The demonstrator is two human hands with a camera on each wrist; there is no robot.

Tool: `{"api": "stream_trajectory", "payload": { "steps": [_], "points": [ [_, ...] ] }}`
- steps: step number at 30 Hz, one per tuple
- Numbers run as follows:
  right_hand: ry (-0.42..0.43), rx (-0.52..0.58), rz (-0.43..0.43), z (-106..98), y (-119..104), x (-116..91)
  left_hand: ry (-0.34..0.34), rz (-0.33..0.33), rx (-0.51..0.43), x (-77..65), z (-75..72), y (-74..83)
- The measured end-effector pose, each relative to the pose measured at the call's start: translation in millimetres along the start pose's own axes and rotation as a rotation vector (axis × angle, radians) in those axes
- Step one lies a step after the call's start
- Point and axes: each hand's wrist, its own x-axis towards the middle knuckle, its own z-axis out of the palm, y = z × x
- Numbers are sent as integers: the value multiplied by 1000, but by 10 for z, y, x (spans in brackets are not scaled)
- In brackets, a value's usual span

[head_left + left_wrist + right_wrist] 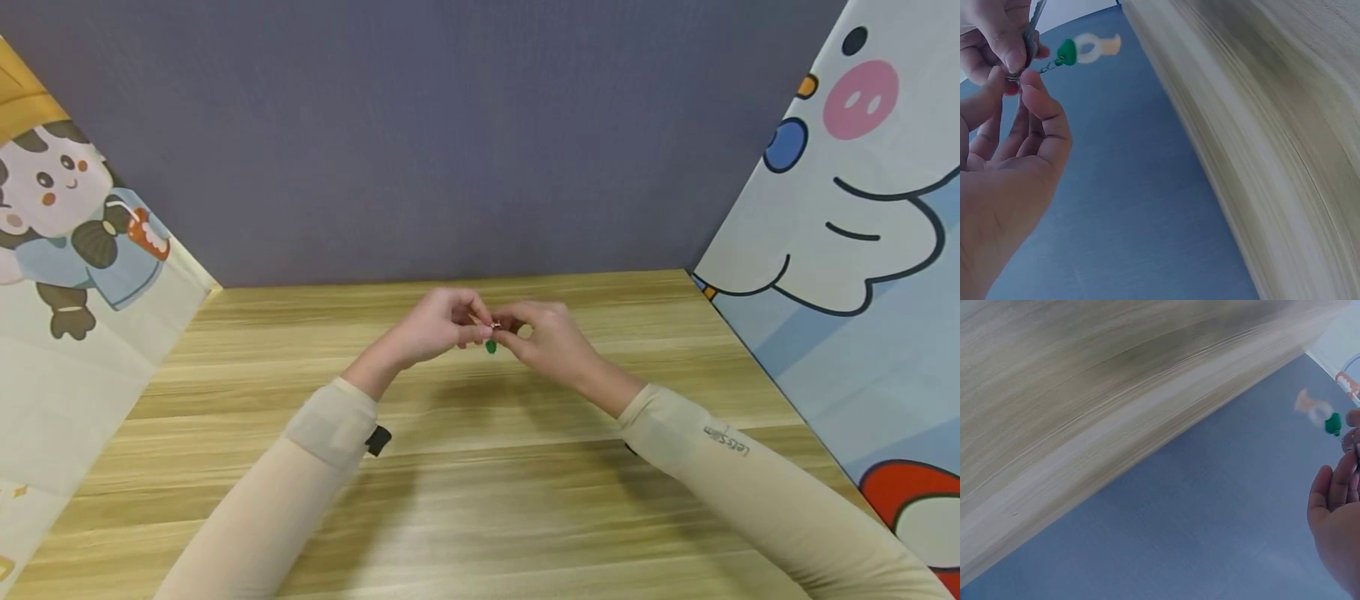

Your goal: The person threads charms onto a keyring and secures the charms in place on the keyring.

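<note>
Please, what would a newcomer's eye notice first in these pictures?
Probably the partly green charm, hanging where the left hand and the right hand pinch a key and its ring above the wooden table. Then the large cartoon figure in blue at the head view's left and the white one with a pink snout at its right.

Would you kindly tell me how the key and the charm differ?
The key is metallic grey; the charm is green, white and peach. The key is slim; the charm is rounder. The right hand pinches the key, while the charm dangles free. Both are off the table.
</note>
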Motion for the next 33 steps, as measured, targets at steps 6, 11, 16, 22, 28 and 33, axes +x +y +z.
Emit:
{"api": "stream_trajectory", "payload": {
  "steps": [6, 11, 16, 22, 28, 33],
  "points": [
    [-36, 16, 65, -6, -13, 15, 9, -2, -9, 11, 13, -30],
    [-55, 42, 104, -39, -2, 27, 59, 16, 29, 22, 12, -40],
    [-107, 115, 159, -85, 8, 41, 74, 23, 117, 4, -15, -59],
    [-219, 224, 319, -120, -8, 64, -35, 3, 89, -22, 0, -68],
    [-273, 357, 399, -138, 19, 76, -111, -17, 7, -31, 19, -79],
    [-290, 402, 399, -170, 58, 65, -122, -12, 24, -52, 0, -84]
  ]
}}
